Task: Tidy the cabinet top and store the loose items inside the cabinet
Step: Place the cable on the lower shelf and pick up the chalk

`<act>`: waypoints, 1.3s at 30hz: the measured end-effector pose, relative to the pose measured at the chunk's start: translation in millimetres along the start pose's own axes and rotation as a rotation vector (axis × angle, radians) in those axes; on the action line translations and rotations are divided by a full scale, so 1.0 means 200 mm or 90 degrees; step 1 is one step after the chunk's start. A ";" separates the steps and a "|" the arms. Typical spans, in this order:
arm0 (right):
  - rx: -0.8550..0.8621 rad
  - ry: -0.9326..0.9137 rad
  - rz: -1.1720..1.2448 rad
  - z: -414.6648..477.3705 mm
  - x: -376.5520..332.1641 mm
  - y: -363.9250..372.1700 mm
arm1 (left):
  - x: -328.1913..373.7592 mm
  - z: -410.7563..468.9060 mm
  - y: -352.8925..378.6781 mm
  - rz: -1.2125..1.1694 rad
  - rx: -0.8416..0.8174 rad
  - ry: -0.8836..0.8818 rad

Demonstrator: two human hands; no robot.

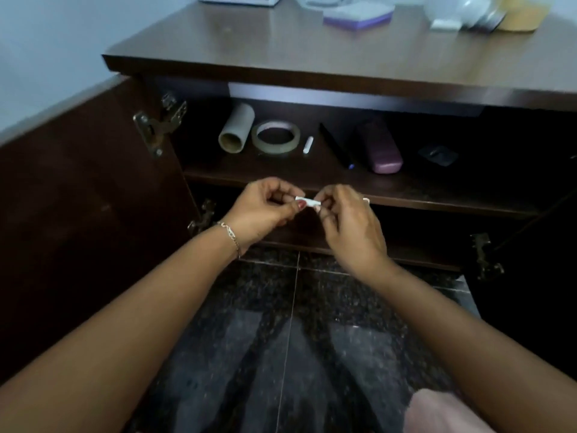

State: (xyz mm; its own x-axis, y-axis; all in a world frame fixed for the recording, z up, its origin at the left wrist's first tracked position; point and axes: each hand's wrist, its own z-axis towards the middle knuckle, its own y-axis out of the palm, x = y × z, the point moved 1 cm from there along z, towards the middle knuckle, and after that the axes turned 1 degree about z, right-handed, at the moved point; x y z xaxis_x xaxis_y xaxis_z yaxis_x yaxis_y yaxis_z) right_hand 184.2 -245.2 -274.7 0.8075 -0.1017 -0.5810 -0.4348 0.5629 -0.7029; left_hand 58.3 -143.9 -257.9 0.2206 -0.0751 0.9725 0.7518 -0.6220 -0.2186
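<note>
A small white piece (309,202), like a folded paper or a little tube, is pinched at its left end by my left hand (265,207) and at its right end by my right hand (349,223), just in front of the cabinet shelf (281,175). On that shelf lie a cardboard tube (236,128), a tape roll (276,137), a small white stick (308,145), a black pen (335,145), a purple case (379,148) and a dark flat item (437,154). The brown cabinet top (281,48) carries a purple-edged pad (359,15) and white and yellow things at the back right.
The left cabinet door (78,182) stands open, with brass hinges (156,126) on its inner edge. Another hinge (484,254) shows at the lower right. Dark speckled floor tiles (296,323) lie below me, and a pale wall is at the left.
</note>
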 end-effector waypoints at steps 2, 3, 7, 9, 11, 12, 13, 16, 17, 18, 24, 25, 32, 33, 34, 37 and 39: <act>0.048 -0.017 -0.049 0.14 0.01 -0.03 | 0.07 0.13 0.00 0.064 0.027 0.036; 0.060 -0.022 -0.085 0.20 0.02 -0.04 | 0.09 0.19 0.00 0.089 0.046 0.046; 0.082 -0.002 -0.275 0.40 0.08 -0.06 | 0.11 0.39 0.02 0.160 0.113 0.052; 0.102 0.029 -0.332 0.45 0.11 -0.06 | 0.07 0.43 0.02 0.191 0.155 0.028; 0.112 0.046 -0.360 0.47 0.14 -0.05 | 0.03 0.45 0.01 0.193 0.202 0.017; 0.116 0.050 -0.363 0.48 0.15 -0.04 | 0.02 0.45 0.01 0.186 0.217 0.016; 0.120 0.053 -0.359 0.48 0.16 -0.03 | 0.01 0.46 0.01 0.176 0.223 0.015; 0.132 0.053 -0.343 0.49 0.16 -0.01 | 0.00 0.46 0.00 0.134 0.220 0.014; 0.133 0.047 -0.343 0.50 0.15 0.00 | 0.00 0.46 0.00 0.127 0.222 0.016; 0.132 0.041 -0.347 0.50 0.15 0.01 | 0.01 0.45 0.00 0.124 0.225 0.019; 0.127 0.032 -0.362 0.51 0.13 0.05 | 0.01 0.44 0.01 0.126 0.244 0.024; 0.133 0.031 -0.359 0.51 0.13 0.05 | 0.01 0.44 0.01 0.127 0.243 0.024; 0.191 0.035 -0.336 0.39 0.12 0.01 | 0.03 0.40 0.03 0.195 0.233 0.022; 0.196 0.028 -0.328 0.37 0.12 -0.01 | 0.04 0.40 0.03 0.214 0.220 0.016; 0.201 0.017 -0.316 0.34 0.10 -0.03 | 0.05 0.39 0.03 0.232 0.202 0.015; 0.227 -0.035 -0.260 0.27 0.04 -0.11 | 0.11 0.32 0.05 0.249 0.155 0.083; 0.244 -0.085 -0.234 0.21 -0.02 -0.16 | 0.16 0.21 0.07 0.285 0.197 0.243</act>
State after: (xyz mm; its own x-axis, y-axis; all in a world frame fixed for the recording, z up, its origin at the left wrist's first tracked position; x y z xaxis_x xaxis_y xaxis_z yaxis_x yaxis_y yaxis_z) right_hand 212.1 -228.6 -233.5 0.9331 -0.2573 -0.2512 0.0414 0.7708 -0.6358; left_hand 102.5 -121.8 -232.8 0.3608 -0.5805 0.7299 0.7945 -0.2186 -0.5665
